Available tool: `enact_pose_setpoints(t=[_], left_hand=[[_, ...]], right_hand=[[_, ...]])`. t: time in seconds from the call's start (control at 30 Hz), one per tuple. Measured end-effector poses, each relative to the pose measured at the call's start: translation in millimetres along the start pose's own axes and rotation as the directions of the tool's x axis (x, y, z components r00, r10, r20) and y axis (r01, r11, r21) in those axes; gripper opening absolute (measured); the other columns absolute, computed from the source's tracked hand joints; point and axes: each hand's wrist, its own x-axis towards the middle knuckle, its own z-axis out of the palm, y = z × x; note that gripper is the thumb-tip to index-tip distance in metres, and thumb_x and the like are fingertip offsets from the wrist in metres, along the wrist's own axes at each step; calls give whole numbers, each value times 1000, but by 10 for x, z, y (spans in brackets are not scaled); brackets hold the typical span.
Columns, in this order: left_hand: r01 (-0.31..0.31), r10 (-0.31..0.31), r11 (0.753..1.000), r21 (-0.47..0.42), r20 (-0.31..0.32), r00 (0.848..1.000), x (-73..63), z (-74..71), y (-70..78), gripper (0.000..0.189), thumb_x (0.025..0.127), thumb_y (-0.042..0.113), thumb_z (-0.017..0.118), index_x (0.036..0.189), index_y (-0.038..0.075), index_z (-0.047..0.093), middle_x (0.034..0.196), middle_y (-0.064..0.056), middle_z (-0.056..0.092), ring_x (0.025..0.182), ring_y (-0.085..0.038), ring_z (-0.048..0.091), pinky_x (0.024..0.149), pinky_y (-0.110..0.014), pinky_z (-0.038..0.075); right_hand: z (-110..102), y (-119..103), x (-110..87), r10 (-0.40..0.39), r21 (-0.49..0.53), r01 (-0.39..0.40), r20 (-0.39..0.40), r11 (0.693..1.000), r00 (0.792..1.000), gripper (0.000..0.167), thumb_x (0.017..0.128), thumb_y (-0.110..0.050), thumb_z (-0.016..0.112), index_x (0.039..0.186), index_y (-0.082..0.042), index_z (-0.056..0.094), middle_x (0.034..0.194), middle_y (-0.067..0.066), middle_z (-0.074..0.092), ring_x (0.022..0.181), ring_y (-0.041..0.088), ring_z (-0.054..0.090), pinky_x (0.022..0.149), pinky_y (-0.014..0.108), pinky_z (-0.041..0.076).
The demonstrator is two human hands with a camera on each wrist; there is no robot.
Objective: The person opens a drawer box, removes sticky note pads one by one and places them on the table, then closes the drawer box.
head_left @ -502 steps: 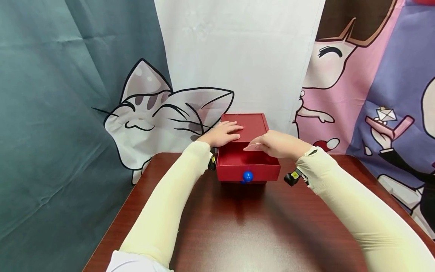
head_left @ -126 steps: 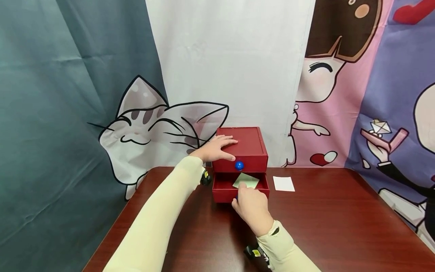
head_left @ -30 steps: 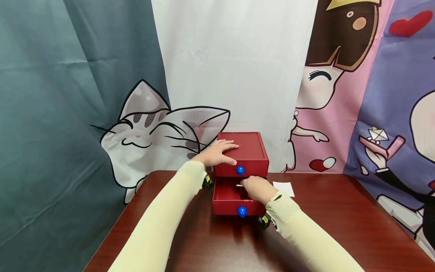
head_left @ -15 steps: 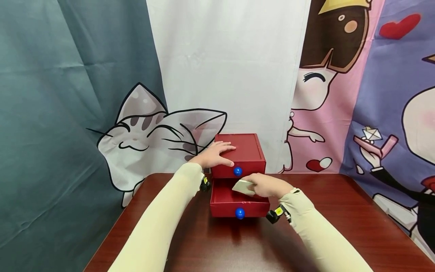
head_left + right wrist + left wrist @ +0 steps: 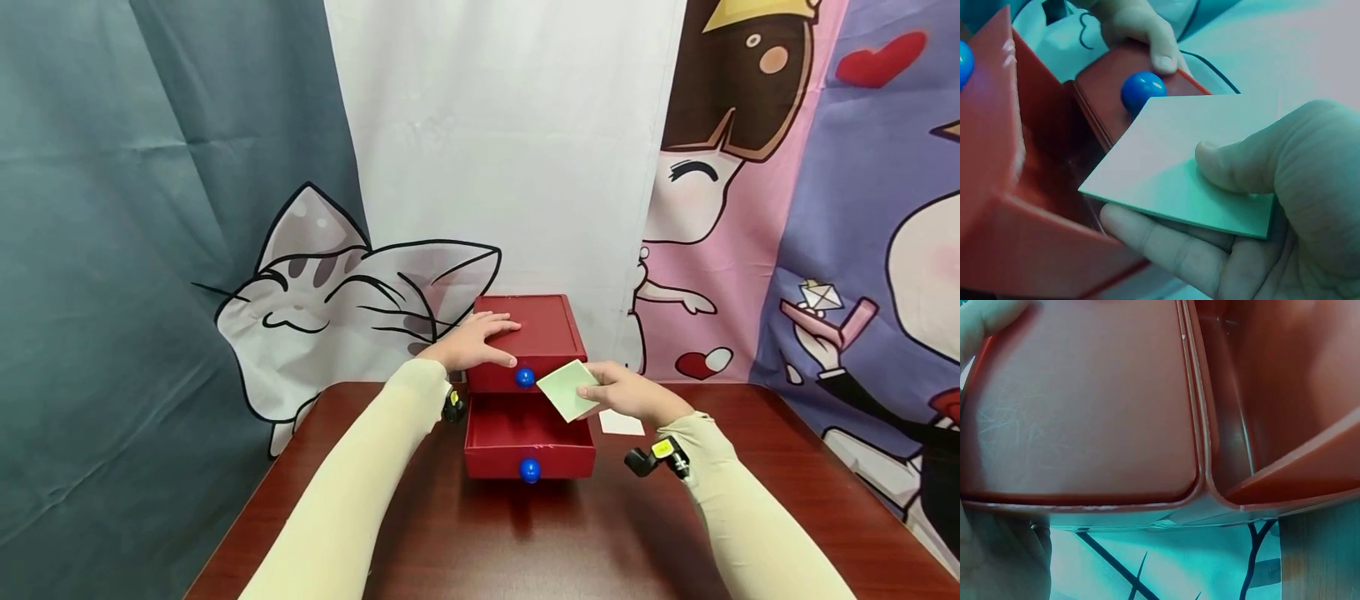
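Note:
A small red two-drawer cabinet [image 5: 543,323] stands at the back of the table, its upper drawer closed and its lower drawer [image 5: 491,461] pulled out. My left hand [image 5: 472,343] rests on the cabinet's top left side, fingers spread over the top and thumb at the front edge. My right hand [image 5: 633,395] pinches a thin pale green sticky note pad [image 5: 562,388] between thumb and fingers. The pad is tilted, above the right side of the lower drawer. In the right wrist view, the thumb [image 5: 1235,165] lies on the pad's face, with the fingers beneath.
A white square of paper [image 5: 621,424] lies on the brown table [image 5: 480,542], right of the cabinet. Blue round knobs [image 5: 529,470] stick out from the drawer fronts. A cartoon-printed curtain [image 5: 517,150] hangs close behind.
Earlier the upper drawer was open; it is now closed. The lower drawer got pulled out. My right hand has lifted the green pad out of it, up and rightward. My left hand stays put.

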Motion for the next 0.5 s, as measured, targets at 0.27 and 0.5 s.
enact_pose_setpoints(t=[0.27,0.5], left_hand=[[18,-18,1000,-8,-4,1000,3,12,-6,74,87,52,69,153,27,47,164,2,31,154,-24,12,123,-51,13],[19,-19,1000,-3,-3,1000,19,10,-21,74,87,52,70,153,28,46,164,3,31,154,-23,12,123,-51,15]], right_hand=[[-221,130,-125,-74,58,75,-13,996,997,34,104,-3,50,129,20,50,111,22,69,97,21,71,88,41,58],[-372,242,-277,-110,41,112,-42,993,993,35,102,0,52,127,24,50,113,31,67,98,21,70,87,41,59]])
